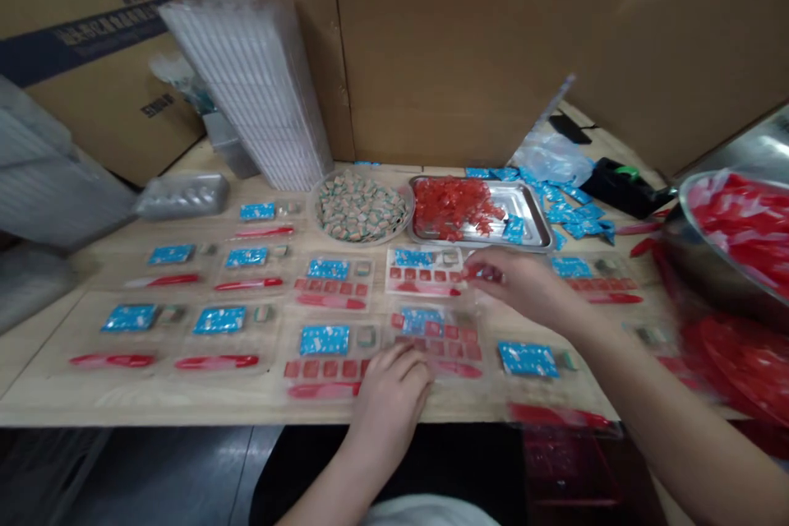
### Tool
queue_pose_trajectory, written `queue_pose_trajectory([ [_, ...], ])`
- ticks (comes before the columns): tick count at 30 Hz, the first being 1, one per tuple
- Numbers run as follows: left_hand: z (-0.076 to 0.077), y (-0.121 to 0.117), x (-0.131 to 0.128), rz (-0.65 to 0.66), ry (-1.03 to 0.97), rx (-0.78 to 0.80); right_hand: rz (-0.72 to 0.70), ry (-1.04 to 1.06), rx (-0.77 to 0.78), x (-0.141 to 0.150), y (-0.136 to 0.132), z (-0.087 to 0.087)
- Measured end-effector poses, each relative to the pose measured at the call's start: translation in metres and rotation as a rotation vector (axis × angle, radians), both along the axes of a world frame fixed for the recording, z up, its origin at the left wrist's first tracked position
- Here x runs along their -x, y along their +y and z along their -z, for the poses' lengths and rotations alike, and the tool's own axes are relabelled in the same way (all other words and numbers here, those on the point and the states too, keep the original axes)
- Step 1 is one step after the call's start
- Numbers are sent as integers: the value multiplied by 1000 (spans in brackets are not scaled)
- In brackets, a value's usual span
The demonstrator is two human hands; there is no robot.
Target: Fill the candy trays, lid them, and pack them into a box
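My right hand [514,283] is pinched at the right edge of a clear plastic tray [425,271], with small red pieces [486,272] showing at its fingertips. That tray holds a blue packet, a row of red squares and a red pen-shaped piece. My left hand [394,386] rests nearer the table edge, its fingers bent together over the left side of another tray [453,345]; its fingertips are hidden. Left of it lies a tray with a blue packet [325,339], red squares and a small beige-and-green block [366,336].
Behind the trays stand a bowl of beige-and-green blocks [363,207] and a metal tray [530,218] of red pieces. Blue packets [573,214] lie scattered to its right. A stack of clear trays [246,82] rises at back left; a metal bowl [690,238] with red items stands right.
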State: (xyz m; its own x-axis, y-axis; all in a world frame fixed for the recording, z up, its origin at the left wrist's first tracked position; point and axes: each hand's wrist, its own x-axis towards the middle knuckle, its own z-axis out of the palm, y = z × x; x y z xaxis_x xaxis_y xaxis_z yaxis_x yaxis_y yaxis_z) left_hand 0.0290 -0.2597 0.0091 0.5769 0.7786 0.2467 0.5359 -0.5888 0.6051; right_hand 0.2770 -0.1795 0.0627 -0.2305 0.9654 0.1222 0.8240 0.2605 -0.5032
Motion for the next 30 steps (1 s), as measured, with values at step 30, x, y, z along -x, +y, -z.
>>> queue_pose_trajectory([
  [30, -59, 8, 21, -73, -373, -345, -120, 93, -104, 26, -95, -15],
])
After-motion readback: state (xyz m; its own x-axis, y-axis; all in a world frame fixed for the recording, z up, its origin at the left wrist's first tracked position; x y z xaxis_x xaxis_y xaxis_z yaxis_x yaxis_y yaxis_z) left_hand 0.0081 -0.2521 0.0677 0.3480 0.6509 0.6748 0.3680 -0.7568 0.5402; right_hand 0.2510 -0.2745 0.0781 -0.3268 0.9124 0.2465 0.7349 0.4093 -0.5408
